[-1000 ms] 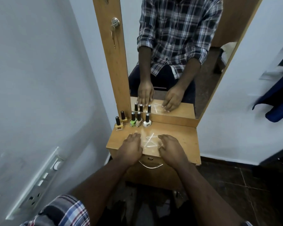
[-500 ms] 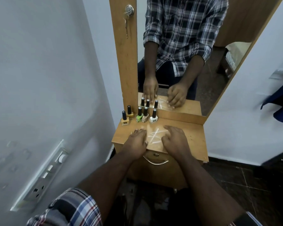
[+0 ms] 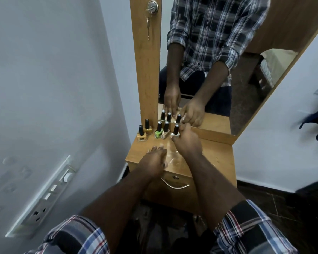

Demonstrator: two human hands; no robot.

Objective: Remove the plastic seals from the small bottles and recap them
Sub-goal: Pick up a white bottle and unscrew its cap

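Head view, left to right: two yellow bottles [image 3: 143, 132] stand at the back left of the wooden worktop [image 3: 217, 154], then a green bottle [image 3: 158, 132] and a beige bottle [image 3: 165, 132] side by side before the mirror [image 3: 246, 52]. Nearer the front edge, the left hand [image 3: 153, 162] rests flat, fingers straight, beside clear plastic seals [image 3: 171, 153] lying on the wood. Rightmost, the right hand [image 3: 186, 140] has its fingers curled around a white bottle [image 3: 175, 132], which stands in the row.
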